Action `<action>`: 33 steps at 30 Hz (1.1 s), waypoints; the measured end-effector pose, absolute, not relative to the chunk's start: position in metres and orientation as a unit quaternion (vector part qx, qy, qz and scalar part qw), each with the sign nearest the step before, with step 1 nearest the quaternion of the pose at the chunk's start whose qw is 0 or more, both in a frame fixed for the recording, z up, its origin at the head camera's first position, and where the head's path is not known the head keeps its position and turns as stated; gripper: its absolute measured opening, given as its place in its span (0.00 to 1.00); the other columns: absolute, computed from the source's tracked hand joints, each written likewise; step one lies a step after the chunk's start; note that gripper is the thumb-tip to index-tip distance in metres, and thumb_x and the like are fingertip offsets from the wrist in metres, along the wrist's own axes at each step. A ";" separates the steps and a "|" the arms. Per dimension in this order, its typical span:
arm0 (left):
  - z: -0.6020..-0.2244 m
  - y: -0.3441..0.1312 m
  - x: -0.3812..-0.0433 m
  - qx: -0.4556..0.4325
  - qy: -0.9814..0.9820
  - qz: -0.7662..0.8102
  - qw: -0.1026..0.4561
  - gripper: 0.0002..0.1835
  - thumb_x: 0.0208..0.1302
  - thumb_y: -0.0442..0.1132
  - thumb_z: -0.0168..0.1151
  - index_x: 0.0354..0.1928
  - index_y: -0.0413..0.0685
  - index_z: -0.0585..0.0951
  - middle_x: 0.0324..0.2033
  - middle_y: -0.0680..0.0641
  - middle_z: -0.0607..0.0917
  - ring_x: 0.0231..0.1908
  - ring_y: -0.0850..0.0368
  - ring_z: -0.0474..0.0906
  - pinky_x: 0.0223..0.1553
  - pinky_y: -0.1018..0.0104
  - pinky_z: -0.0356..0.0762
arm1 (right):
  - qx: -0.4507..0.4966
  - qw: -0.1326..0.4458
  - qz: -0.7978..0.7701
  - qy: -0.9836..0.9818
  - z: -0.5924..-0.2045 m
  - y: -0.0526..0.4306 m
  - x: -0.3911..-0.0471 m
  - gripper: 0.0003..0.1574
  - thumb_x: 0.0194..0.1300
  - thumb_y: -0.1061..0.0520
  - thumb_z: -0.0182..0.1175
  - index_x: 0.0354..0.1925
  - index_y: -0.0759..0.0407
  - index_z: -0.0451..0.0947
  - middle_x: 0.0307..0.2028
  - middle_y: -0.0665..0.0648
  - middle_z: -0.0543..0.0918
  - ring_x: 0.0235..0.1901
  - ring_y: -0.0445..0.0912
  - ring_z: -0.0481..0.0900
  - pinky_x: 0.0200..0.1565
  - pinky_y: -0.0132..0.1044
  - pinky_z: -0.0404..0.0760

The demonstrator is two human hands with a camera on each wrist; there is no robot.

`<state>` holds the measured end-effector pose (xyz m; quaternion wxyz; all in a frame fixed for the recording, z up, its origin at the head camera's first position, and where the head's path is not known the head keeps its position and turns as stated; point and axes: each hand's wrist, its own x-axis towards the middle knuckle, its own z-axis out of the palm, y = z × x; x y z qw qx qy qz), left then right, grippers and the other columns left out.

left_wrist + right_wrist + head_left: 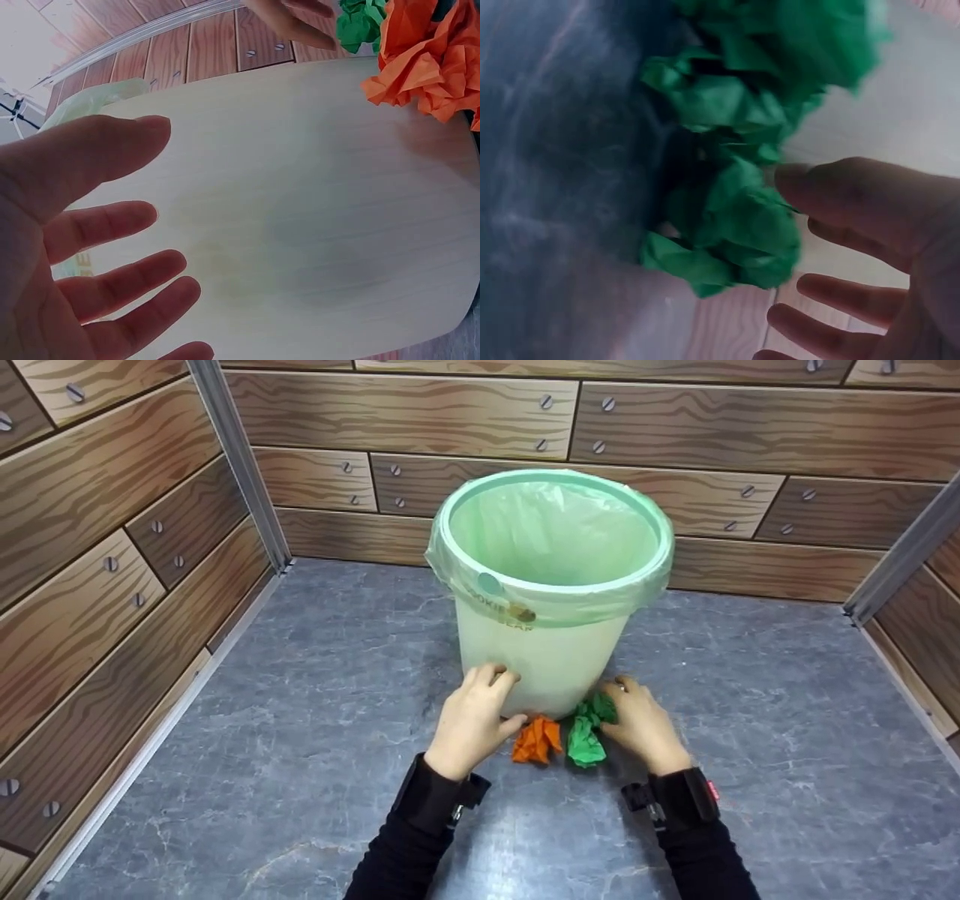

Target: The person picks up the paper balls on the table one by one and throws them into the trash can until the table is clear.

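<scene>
A pale green trash bin (pixel 540 660), lined with a translucent bag (pixel 570 529), stands upright on the floor. At its foot lie an orange crumpled paper ball (pixel 537 741) and green crumpled paper (pixel 587 741); the right wrist view shows two green lumps together. My left hand (pixel 469 724) is at the bin's front left, fingers spread and holding nothing; the orange paper (pixel 435 64) is off to one side of it. My right hand (pixel 645 725) is beside the green paper (pixel 742 225), its thumb close against it. Whether the thumb touches cannot be told.
Wood-patterned panels (pixel 405 412) form the walls at the back and sides, joined by grey metal corner posts (pixel 244 457). The floor (pixel 262 735) is dark grey with a marble pattern. Black bands with small devices (pixel 679 799) sit on both wrists.
</scene>
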<state>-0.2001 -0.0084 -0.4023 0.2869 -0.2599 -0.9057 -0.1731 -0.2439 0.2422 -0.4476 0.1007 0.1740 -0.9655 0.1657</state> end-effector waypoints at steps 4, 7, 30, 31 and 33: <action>-0.403 -0.009 -0.201 -0.269 -0.901 -0.173 0.293 0.24 0.43 0.46 0.69 0.43 0.45 0.75 0.41 0.45 0.75 0.40 0.52 0.72 0.32 0.65 0.75 | 0.170 0.080 0.166 -0.968 -0.455 0.242 -0.250 0.31 0.42 0.62 0.64 0.48 0.67 0.72 0.49 0.71 0.69 0.44 0.67 0.68 0.41 0.58 0.69; -0.403 -0.010 -0.201 -0.273 -0.900 -0.171 0.295 0.23 0.43 0.46 0.69 0.41 0.46 0.75 0.41 0.45 0.75 0.39 0.52 0.72 0.31 0.65 0.74 | 0.171 0.065 0.170 -0.968 -0.458 0.242 -0.252 0.32 0.42 0.62 0.63 0.50 0.68 0.71 0.48 0.71 0.69 0.44 0.66 0.69 0.42 0.57 0.69; -0.404 -0.012 -0.200 -0.270 -0.909 -0.164 0.272 0.23 0.44 0.46 0.68 0.43 0.46 0.75 0.41 0.46 0.74 0.39 0.52 0.71 0.32 0.66 0.74 | 0.140 0.074 0.164 -0.974 -0.439 0.244 -0.243 0.32 0.46 0.57 0.63 0.51 0.68 0.69 0.42 0.70 0.72 0.39 0.61 0.72 0.34 0.55 0.72; -0.404 -0.012 -0.200 -0.270 -0.909 -0.164 0.271 0.23 0.44 0.46 0.68 0.43 0.46 0.75 0.41 0.46 0.74 0.39 0.52 0.71 0.32 0.66 0.74 | 0.138 0.079 0.164 -0.974 -0.436 0.244 -0.241 0.32 0.47 0.57 0.63 0.51 0.68 0.69 0.42 0.70 0.72 0.38 0.61 0.72 0.34 0.54 0.72; -0.404 -0.012 -0.199 -0.271 -0.909 -0.165 0.270 0.23 0.44 0.46 0.69 0.43 0.46 0.75 0.41 0.46 0.75 0.39 0.53 0.71 0.32 0.65 0.74 | 0.135 0.094 0.164 -0.973 -0.429 0.244 -0.236 0.32 0.47 0.56 0.63 0.50 0.68 0.70 0.41 0.70 0.72 0.38 0.60 0.72 0.33 0.54 0.72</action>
